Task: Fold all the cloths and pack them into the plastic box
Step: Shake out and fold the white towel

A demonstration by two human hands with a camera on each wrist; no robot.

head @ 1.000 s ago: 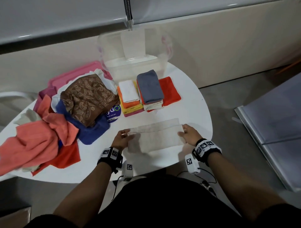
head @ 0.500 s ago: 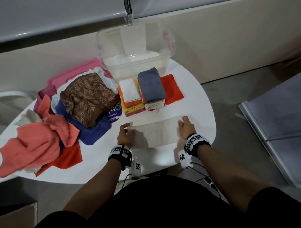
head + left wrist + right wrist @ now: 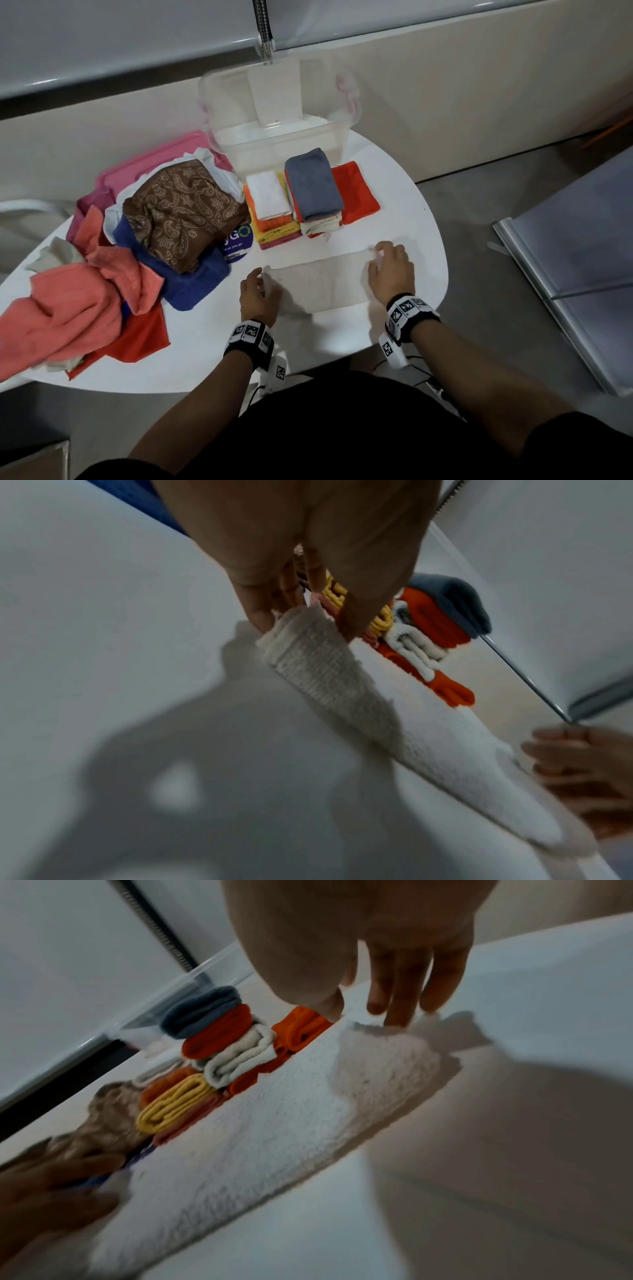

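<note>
Table: a white round table carries everything; the clear plastic box stands at its far edge, with no cloths to be seen in it.
Unfolded pile: a heap of loose cloths fills the table's left side, so most of the folding is still ahead.
Folded stacks: two stacks of folded cloths sit just in front of the box, not yet packed.
Change: the white towel near the table's front edge was a wider sheet held up at its near edge a second ago; now it lies flat as a narrower strip, so one lengthwise fold looks done and an end-to-end fold is probably next.
Left hand: the left hand pinches the towel's left end between thumb and fingertips.
Right hand: the right hand rests relaxed fingertips on the towel's right end, gripping nothing.
Head view only: the box, the pile and the whole layout.
Left wrist view only: the left pinch on the doubled end.
Right wrist view only: straight fingers pressing down.
</note>
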